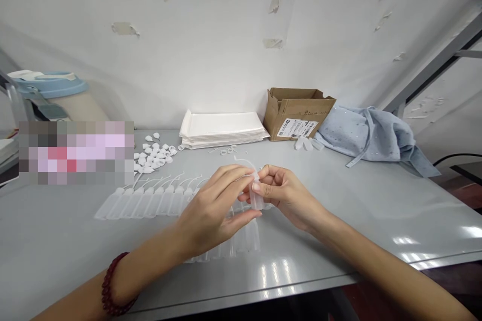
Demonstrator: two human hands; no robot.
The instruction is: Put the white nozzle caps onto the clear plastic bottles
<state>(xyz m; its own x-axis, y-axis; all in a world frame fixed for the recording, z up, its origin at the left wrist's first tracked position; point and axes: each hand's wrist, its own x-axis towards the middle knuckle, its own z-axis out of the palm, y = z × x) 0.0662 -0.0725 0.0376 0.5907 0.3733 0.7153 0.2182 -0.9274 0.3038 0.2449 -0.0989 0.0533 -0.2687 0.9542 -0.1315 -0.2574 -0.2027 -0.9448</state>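
Observation:
A small translucent plastic bottle [256, 199] is held upright above the table, a thin curved strap standing out from its top. My right hand [280, 188] pinches it near the neck with thumb and fingers. On its other side, my left hand [214, 205] has its fingertips against the upper part and its thumb at the base. A row of similar bottles [145, 203] with thin straps lies on the table, partly covered by my left hand. Nearer the front edge lie more clear bottles [241, 243], also partly hidden. White caps [152, 158] form a loose pile behind the row.
White padded envelopes [224, 128] are stacked against the wall beside an open cardboard box [297, 113]. Several translucent pieces [307, 144] lie before the box. Light blue cloth [365, 133] is bunched at right. A blue-lidded container [60, 90] stands at back left, near a blurred patch.

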